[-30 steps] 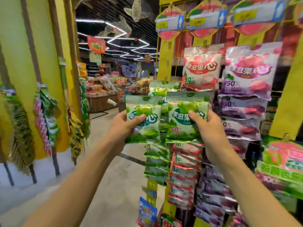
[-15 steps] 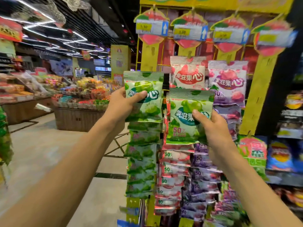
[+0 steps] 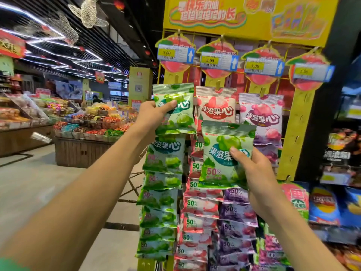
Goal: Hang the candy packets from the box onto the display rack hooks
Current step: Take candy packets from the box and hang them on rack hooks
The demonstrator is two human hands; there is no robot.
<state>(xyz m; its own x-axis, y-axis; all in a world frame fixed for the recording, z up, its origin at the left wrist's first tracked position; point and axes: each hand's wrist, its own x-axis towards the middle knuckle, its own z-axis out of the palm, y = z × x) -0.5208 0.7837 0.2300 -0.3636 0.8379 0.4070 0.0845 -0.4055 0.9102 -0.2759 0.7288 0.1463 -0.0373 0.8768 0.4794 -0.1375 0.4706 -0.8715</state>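
A person restocks the yellow display rack [image 3: 304, 122] in a supermarket aisle, a green candy packet in each hand. The left hand [image 3: 150, 114] pinches the upper green packet [image 3: 175, 110] between thumb and curled fingers, lifting its sealed top edge level with the hook at the head of the rack's leftmost column, apparently so the hang hole can meet the prong; the hook itself is hidden behind the packet. The right hand [image 3: 256, 171] grips the second green packet [image 3: 222, 155] low and in front of the rack's middle columns, thumb across its face, seemingly held in reserve. Below the raised packet, a column of hung green packets [image 3: 162, 202] fills the left strip, beside pink packets [image 3: 201, 208] and purple packets [image 3: 238, 214]. To the rack's left the aisle floor [image 3: 39, 188] lies open, giving the left arm room; its right edge abuts a dark shelf of chip bags [image 3: 328, 208]. No box is in view.
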